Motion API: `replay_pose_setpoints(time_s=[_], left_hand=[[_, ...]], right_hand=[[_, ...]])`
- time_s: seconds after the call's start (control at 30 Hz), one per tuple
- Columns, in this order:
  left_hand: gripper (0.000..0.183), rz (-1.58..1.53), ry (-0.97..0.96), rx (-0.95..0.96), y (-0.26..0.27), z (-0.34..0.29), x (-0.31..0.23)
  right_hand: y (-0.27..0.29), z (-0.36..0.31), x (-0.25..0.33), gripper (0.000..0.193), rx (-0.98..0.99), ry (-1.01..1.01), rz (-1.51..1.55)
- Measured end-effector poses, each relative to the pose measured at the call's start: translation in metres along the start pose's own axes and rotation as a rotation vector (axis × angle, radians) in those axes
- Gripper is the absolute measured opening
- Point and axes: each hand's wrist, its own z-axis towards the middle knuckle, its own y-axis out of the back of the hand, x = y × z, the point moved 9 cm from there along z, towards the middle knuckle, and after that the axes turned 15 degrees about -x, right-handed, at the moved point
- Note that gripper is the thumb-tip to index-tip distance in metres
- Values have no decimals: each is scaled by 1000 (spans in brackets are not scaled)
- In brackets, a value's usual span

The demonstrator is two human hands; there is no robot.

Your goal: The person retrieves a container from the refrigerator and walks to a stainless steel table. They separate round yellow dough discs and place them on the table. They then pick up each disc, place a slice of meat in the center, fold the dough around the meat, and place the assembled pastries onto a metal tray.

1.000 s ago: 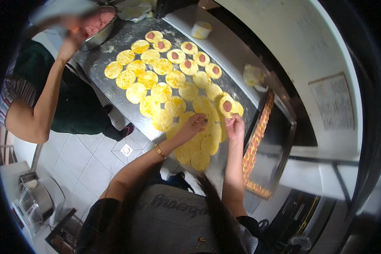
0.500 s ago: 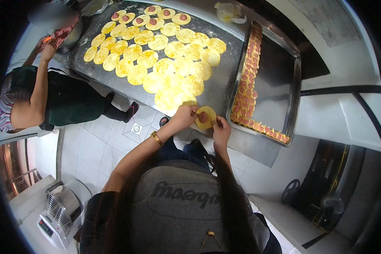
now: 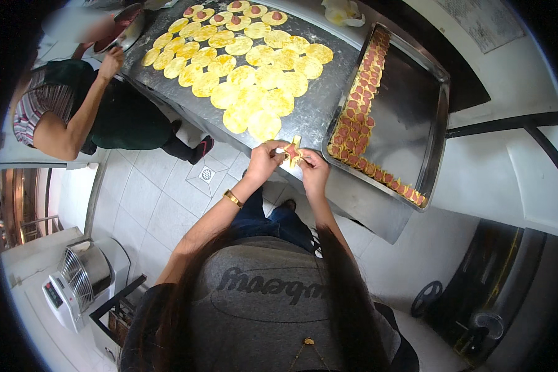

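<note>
Right, we have the dough [image 3: 296, 142] up between both hands, over the near edge of the tabletop [image 3: 330, 111] and close by the corner of the tray [image 3: 400, 93]. Our left hand [image 3: 266, 162] has its fingers drawn in narrow, gripping one side; our right hand [image 3: 315, 170] matches it with a tight pinch on the other. Pink filling [image 3: 292, 150] shows in the middle, and the dough's far tip stands up like a point.

Now, doing this pinch well, we'd say, is about even pressure: both sides squeezed alike, filling kept centred and off the seams, since a greasy edge probably won't stick. Firm but brief looks best; the dough seems thin, and a hard tug could tear it. The finished pieces [image 3: 353, 121] packed along the tray's left and near sides give us a shape to match.

And the writing? Our shirt [image 3: 279, 297] carries big dark lettering, upside down from up here and partly covered by hair. On the wall, a sheet [image 3: 487, 25] holds rows of print, too small for us to make out. Over at lower left, the mixer [image 3: 93, 273] has a small lit panel [image 3: 54, 294], its markings unclear.
</note>
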Motion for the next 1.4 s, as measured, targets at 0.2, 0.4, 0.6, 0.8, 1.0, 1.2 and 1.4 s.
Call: replay_pose_setpoints(time_s=[0.2, 0.4, 0.6, 0.8, 1.0, 1.2, 1.4], left_hand=[[10, -134, -182, -45, 15, -2, -20], [22, -337, 129, 35, 20, -10, -21], [21, -328, 84, 51, 27, 0, -7], [16, -35, -371, -24, 26, 9, -33], [23, 40, -149, 102, 17, 18, -19], [30, 201, -224, 98, 16, 24, -36], [29, 82, -273, 227, 11, 25, -37]], right_hand=[[-1, -8, 22, 23, 21, -202, 281], [-9, -13, 19, 27, 70, -173, 258], [-9, 0, 17, 30, 62, 8, -53], [-20, -1, 47, 28, 79, 228, -189], [-37, 7, 60, 27, 154, 328, -411], [-48, 14, 74, 28, 206, 366, -533], [-37, 7, 80, 26, 138, 470, -608]])
